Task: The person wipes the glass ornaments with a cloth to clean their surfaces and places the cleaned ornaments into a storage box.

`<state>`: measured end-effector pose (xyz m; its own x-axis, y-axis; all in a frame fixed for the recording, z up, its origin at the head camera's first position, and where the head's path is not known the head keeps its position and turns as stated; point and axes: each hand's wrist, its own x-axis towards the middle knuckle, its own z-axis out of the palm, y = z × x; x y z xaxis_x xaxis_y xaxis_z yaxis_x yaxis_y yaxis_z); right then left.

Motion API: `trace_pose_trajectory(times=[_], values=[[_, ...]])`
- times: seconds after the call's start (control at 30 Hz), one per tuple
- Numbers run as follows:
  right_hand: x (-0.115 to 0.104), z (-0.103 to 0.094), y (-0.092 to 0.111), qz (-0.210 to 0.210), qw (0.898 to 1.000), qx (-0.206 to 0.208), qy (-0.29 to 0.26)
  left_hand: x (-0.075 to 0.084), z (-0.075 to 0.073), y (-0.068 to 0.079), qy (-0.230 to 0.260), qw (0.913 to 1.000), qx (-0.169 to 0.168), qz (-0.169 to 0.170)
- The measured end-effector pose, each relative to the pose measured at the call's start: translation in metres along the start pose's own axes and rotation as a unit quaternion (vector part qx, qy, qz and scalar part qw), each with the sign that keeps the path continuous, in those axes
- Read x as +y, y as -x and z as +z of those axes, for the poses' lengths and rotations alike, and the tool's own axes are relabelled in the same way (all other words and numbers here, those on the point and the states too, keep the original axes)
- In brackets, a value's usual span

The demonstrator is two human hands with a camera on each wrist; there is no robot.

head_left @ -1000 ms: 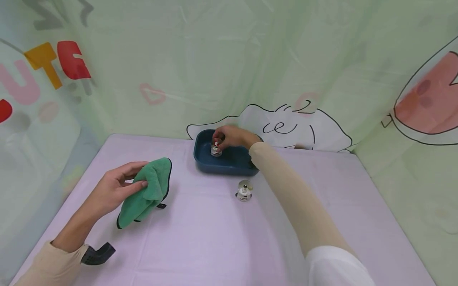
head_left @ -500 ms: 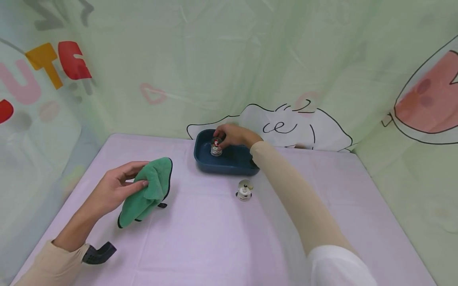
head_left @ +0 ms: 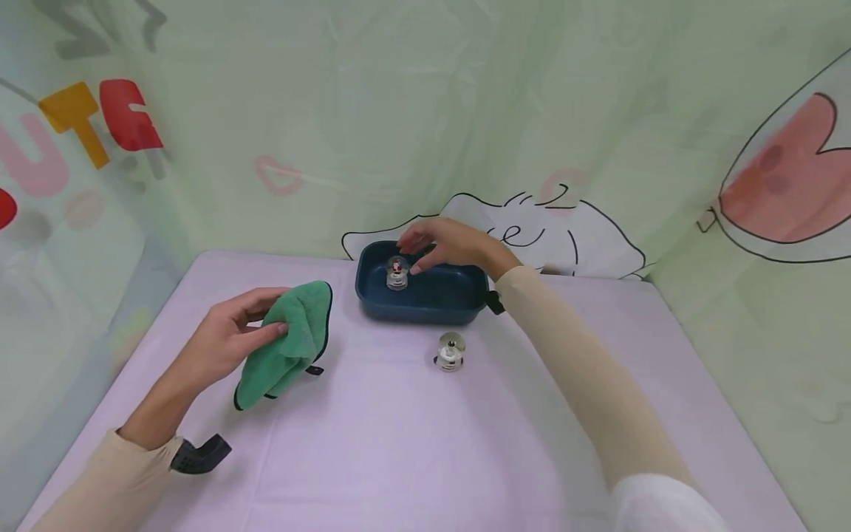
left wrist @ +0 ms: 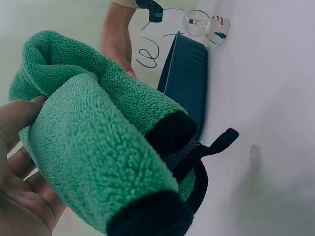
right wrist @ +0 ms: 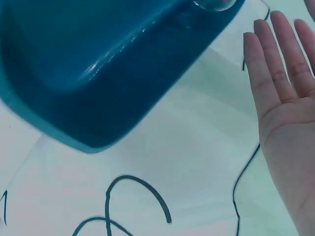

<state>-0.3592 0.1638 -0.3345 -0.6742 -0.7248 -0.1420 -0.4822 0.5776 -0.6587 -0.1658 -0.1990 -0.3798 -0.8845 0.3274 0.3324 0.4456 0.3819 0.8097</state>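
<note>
My left hand (head_left: 236, 332) pinches a folded green cloth (head_left: 292, 340) with black edging, held above the table's left side; its loop tag shows in the left wrist view. Over the back of a dark blue tray (head_left: 425, 314) is my right hand (head_left: 455, 242), its fingers loosely spread and holding nothing. A small snow globe (head_left: 397, 275) with a red figure stands upright in the tray's left end, just off the right fingertips. In front of the tray, a second snow globe (head_left: 449, 353) sits on the table; its clear dome and printed base show in the left wrist view (left wrist: 206, 27).
The table has a pale lilac cover (head_left: 372, 443). Green printed curtains (head_left: 399, 111) hang along the back and both sides, with the tray close to the back one. A black wrist mount (head_left: 202, 454) juts from the left sleeve.
My right hand has let go of the snow globe in the tray and drawn back up and to the right. My left hand, with the cloth, has shifted slightly right and up.
</note>
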Motion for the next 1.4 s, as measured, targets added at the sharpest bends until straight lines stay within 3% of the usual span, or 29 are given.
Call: trace_pose_trajectory(times=[0.33, 0.63, 1.03, 1.4], values=[[-0.013, 0.015, 0.039, -0.049, 0.999, -0.003, -0.023, 0.006, 0.014, -0.026, 0.021, 0.9996, -0.012, 0.010], [-0.019, 0.033, 0.075, -0.048, 0.999, -0.023, 0.001, 0.009, 0.026, -0.040, 0.063, 0.9974, -0.012, 0.033], [0.004, 0.063, 0.110, -0.010, 0.999, -0.047, -0.023, 0.014, 0.040, -0.050, 0.089, 0.9952, 0.000, 0.039], [0.023, 0.089, 0.121, 0.006, 0.999, -0.050, -0.019, 0.024, 0.055, -0.060, 0.119, 0.9919, -0.002, 0.044]])
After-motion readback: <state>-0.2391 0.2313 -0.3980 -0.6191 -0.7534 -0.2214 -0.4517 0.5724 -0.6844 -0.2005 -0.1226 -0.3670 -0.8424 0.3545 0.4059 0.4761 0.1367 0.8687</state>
